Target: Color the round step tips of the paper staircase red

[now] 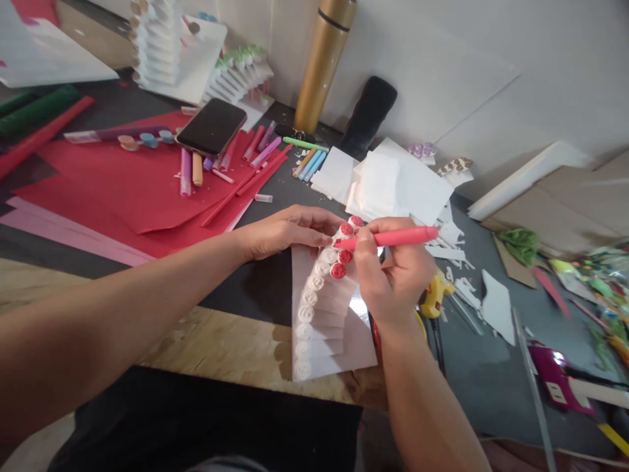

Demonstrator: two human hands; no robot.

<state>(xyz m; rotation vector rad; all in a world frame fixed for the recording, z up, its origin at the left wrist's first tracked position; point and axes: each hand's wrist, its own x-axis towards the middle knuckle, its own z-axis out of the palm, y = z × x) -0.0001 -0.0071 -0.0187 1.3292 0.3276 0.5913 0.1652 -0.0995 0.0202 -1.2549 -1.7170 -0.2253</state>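
My right hand (396,278) grips a red felt-tip pen (405,236), its tip touching or very near a small rosette at the far end of a curved row. Several rosettes there are coloured red (339,270); the nearer rosettes (308,298) are white. They cap fanned white strips mounted on a white board (358,357), which lies at the table's front edge. With thumb and fingers, my left hand (282,233) steadies the far end of the rosette piece; its fingertips are partly hidden behind it.
Red sheets (113,183), loose markers (185,172) and a phone (211,126) lie left. Behind stand a gold flask (324,65) and a black case (368,115). White foam pieces (393,177), a yellow glue gun (435,295) and a purple glue gun (555,377) lie right.
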